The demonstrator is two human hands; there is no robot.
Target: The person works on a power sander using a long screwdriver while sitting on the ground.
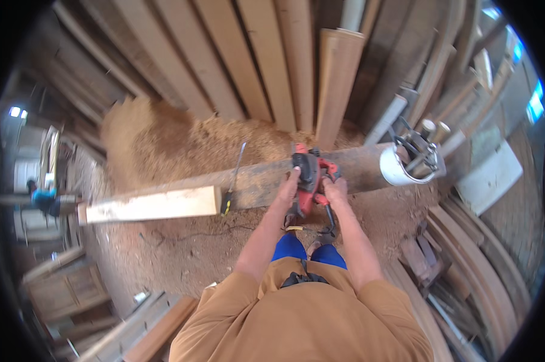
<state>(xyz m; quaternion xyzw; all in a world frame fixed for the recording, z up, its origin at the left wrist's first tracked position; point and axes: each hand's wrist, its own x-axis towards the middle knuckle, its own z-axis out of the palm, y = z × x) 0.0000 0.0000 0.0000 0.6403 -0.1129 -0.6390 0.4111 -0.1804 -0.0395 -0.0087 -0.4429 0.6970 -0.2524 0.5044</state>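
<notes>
A red and black electric hand planer is held out over a thick, worn wooden beam. My left hand is closed on its left side, and my right hand grips its red handle on the right. The planer's dark cord hangs toward my legs. Left of the planer, a pale squared timber lies along the beam. By the timber's right end rests a long, thin-shafted tool with a black and yellow handle, apparently a screwdriver. The planer's underside is hidden.
Toward the beam's right end stands a white bucket full of tools. Sawdust is heaped behind the beam, below upright boards. More timber lies at lower right and lower left. At far left is another person's blue-clad figure.
</notes>
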